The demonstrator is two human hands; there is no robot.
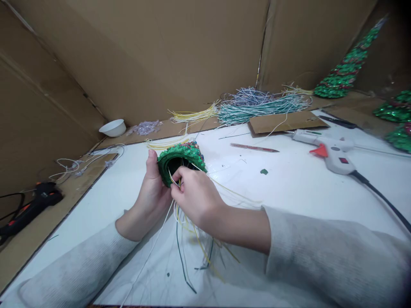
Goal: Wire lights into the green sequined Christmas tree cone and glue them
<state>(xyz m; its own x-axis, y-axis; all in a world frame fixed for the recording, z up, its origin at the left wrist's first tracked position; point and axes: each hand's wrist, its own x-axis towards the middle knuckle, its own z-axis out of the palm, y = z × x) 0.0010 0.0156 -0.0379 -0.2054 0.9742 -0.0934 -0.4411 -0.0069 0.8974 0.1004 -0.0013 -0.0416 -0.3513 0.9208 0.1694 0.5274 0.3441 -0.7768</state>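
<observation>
"Fingers [182, 172] of the right hand [201, 196] were pinched at the mouth of the green cone [182, 152], thumb and forefinger nearly meeting. They had hold of thin wires [178, 233]."

"And the left hand [152, 192]?"

"Curled round the cone from its left, thumb up beside the rim. Its other fingers were mostly hidden."

"Where was the cone, then?"

"Over the white tabletop [105, 209], tipped so that its hollow end faced the wearer."

"Did the wires reach deep inside?"

"I couldn't tell; the hollow was too dark. Outside, yellow, white and dark green lengths trailed below the cone."

"What lay to its right?"

"A reddish pencil [254, 147] and a small green scrap [263, 171], then, well to the cone's right, a white glue gun [337, 152] with an orange-red trigger. Beyond the cone and rightward was a heap of green and white strands [260, 109]; farther right of it stood a tall green tree [345, 70]."

"And to its left?"

"Beyond the cone on that side were a white bowl [113, 128] and a pile of clear, glittery bits [147, 127]. Well to its left lay a black glue gun [35, 207]."
</observation>
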